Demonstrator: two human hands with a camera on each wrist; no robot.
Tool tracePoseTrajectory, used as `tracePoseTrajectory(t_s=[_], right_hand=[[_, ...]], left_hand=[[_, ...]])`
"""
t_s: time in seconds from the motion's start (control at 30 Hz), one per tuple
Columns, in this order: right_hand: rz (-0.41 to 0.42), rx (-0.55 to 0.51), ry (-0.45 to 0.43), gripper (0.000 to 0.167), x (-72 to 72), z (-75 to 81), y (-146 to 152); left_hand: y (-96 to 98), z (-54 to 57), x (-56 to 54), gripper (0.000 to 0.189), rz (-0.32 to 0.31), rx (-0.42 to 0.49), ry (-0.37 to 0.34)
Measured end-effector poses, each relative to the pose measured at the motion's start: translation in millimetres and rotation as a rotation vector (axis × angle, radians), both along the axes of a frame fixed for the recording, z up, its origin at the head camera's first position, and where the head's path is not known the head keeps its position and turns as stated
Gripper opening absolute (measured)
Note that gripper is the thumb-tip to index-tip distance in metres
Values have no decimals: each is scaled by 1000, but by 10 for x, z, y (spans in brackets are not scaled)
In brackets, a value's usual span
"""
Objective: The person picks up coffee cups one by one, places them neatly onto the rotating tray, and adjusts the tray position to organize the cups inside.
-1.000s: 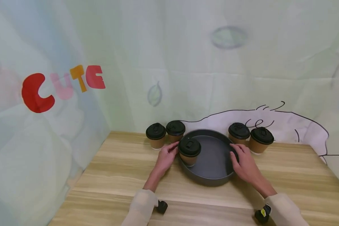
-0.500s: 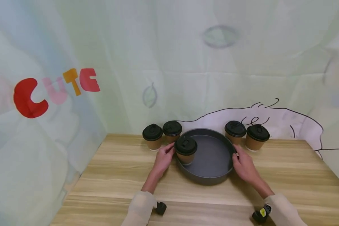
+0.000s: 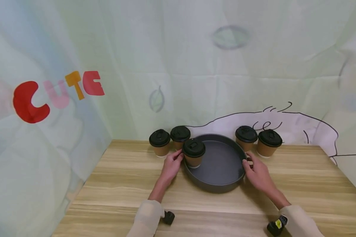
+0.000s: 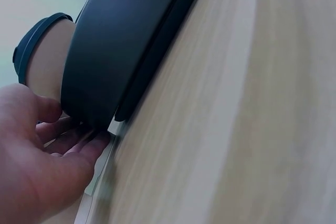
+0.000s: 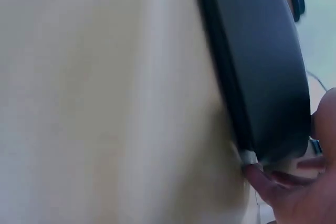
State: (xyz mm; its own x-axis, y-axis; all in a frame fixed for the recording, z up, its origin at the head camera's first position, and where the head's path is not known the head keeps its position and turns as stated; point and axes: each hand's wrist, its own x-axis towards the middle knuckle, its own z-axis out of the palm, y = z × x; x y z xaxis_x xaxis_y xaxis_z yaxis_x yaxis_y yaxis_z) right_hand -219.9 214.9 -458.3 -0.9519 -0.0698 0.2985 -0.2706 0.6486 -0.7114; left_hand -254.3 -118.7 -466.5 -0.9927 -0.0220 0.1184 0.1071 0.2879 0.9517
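A round dark grey baking pan (image 3: 221,164) lies between my hands on the wooden table. Inside it, near the left rim, stands a brown paper coffee cup (image 3: 193,153) with a black lid. My left hand (image 3: 170,166) grips the pan's left side; in the left wrist view its fingers reach under the wall (image 4: 115,40) and the thumb is near the cup. On the opposite side my right hand (image 3: 257,172) holds the rim, thumb on the near side and fingers bent around the outside. The right wrist view shows those fingertips at the pan's lower edge (image 5: 262,66).
Behind the pan on the left stand two lidded coffee cups (image 3: 160,142) side by side. Two more lidded cups (image 3: 269,142) stand at the back right, close to the right hand. A printed fabric backdrop (image 3: 195,82) rises along the table's back edge.
My right hand has closed from loosely spread fingers onto the pan's rim. The cup in the pan sits slightly farther back. The whole view has shifted a little.
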Motion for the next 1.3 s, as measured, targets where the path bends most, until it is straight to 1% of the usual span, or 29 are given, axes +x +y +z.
tracePoseTrajectory(t_s=[0.1, 0.17, 0.23, 0.3, 0.4, 0.5, 0.57, 0.67, 0.73, 0.8, 0.9, 1.03, 1.13, 1.3], right_hand=[[17, 26, -60, 46, -161, 39, 17], [23, 26, -95, 46, -255, 58, 26], [24, 15, -116, 45, -311, 68, 30], [21, 12, -110, 45, -329, 58, 31], [12, 16, -75, 44, -271, 31, 50], [4, 1, -50, 42, -143, 0, 56], [11, -54, -72, 41, -50, -11, 57], [13, -144, -152, 41, 44, -10, 58], [4, -150, -192, 42, 41, -1, 57], [-12, -111, -209, 43, -2, 15, 52], [-25, -45, -207, 48, -112, 31, 38], [-28, -61, -215, 48, -198, 28, 36], [-29, -85, -220, 48, -174, 14, 47], [-36, -118, -232, 51, -33, 18, -1]], left_hand=[[-15, -10, -1, 39, 3, -2, -3], [-19, -10, -1, 40, 0, -3, -5], [-21, -7, -1, 40, -4, 1, -9], [-26, -7, -6, 40, -2, 1, -8], [-9, -7, -18, 40, -1, 1, -7], [2, -2, -16, 40, 0, -1, -12], [8, 4, -8, 39, -1, 0, -16], [11, 0, -4, 39, -5, 5, -18], [8, -9, -5, 39, -4, 8, -19], [11, -15, -2, 39, -4, 13, -20], [15, -20, -2, 40, -4, 18, -23], [27, -32, -1, 40, -8, 23, -27], [31, -39, -4, 40, -5, 25, -23], [6, -36, -11, 40, 1, 21, -16]])
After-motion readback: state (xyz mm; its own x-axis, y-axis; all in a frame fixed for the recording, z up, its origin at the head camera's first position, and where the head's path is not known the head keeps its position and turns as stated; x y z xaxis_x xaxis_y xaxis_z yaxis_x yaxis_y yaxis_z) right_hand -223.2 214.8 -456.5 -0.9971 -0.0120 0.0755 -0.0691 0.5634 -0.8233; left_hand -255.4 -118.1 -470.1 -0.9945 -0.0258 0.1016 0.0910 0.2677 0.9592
